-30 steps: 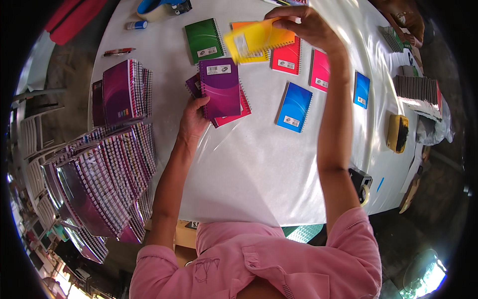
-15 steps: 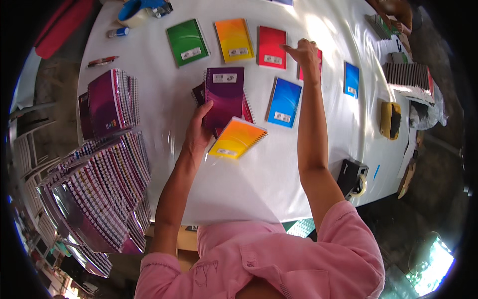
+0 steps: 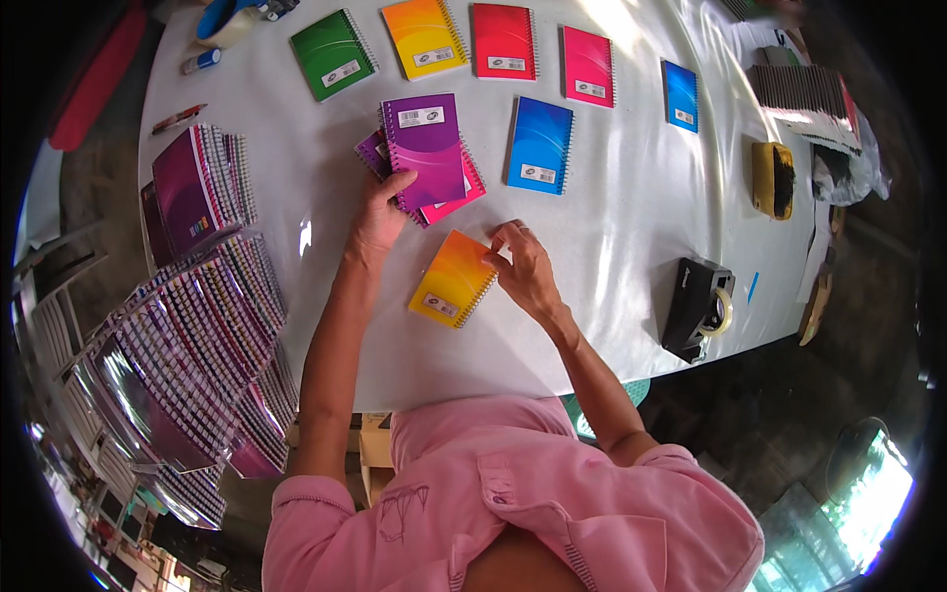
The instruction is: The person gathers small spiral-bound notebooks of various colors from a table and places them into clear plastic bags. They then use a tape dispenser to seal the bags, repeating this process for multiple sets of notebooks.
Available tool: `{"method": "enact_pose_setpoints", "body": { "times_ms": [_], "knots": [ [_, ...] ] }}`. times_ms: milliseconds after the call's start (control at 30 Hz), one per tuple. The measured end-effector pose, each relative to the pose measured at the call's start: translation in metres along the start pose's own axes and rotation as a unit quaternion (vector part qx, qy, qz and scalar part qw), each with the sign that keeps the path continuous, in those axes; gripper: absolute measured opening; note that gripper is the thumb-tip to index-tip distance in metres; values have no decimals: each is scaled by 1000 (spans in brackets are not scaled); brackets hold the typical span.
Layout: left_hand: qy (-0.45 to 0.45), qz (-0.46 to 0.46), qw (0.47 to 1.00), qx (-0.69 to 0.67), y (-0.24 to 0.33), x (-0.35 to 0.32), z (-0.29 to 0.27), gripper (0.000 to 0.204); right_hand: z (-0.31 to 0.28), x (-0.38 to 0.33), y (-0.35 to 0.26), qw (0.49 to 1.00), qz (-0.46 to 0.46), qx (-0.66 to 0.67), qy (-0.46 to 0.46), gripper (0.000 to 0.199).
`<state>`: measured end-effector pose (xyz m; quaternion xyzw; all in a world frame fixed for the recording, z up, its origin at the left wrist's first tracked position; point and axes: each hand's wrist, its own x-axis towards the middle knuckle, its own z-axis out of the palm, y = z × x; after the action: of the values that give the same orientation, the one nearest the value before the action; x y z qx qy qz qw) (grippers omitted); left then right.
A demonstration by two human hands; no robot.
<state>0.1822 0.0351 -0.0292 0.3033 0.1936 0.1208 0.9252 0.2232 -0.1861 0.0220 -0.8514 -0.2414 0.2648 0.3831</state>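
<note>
Here, in the head view, the person leans over a white table (image 3: 612, 227) with both bare forearms stretched forward. The left hand (image 3: 380, 212) lies with its palm down and fingers spread loosely at the near edge of a small stack of spiral notebooks, whose top one is a purple notebook (image 3: 426, 148); the thumb touches that cover's lower left corner, and nothing is clamped. The left arm runs nearly straight up from the pink sleeve. The right arm bends at the elbow and angles inward, and the right hand (image 3: 525, 266) pinches with curled fingers the upper right corner of an orange-yellow notebook (image 3: 454, 279), which lies tilted on the table just in front of the person, between the two hands and just below the purple stack.

Farther up the table lie single notebooks in a row: a green notebook (image 3: 335, 54), an orange one (image 3: 424, 37), a red one (image 3: 504, 40), a pink one (image 3: 589, 66) and a small blue one (image 3: 681, 96), with a larger blue notebook (image 3: 540, 145) just right of the purple stack. A black tape dispenser (image 3: 697, 308) stands near the right edge. Packs of wrapped notebooks (image 3: 187, 326) pile up at the left.
</note>
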Motion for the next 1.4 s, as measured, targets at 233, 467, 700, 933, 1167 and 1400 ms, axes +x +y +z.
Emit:
{"method": "enact_pose_setpoints", "body": {
  "times_ms": [233,467,700,933,1167,1400],
  "knots": [
    [-52,-57,996,-32,4,-2,-7,59,-78,52,-65,982,-127,113,-78,12],
    [-38,-96,995,-2,12,-5,-1,59,-51,121,-30,959,-99,-13,263,21],
    [-25,-70,997,-9,7,-5,6,53,-68,109,60,965,83,-55,241,44],
    [-49,-95,992,-73,0,-3,-1,70,-164,140,-146,922,-250,-99,-278,27],
    [-54,-82,995,-9,10,-12,14,67,-90,270,-60,936,-24,-321,144,40],
    [-9,-7,999,-43,16,-2,13,66,-101,278,-5,981,7,159,109,53]
  ]
}}
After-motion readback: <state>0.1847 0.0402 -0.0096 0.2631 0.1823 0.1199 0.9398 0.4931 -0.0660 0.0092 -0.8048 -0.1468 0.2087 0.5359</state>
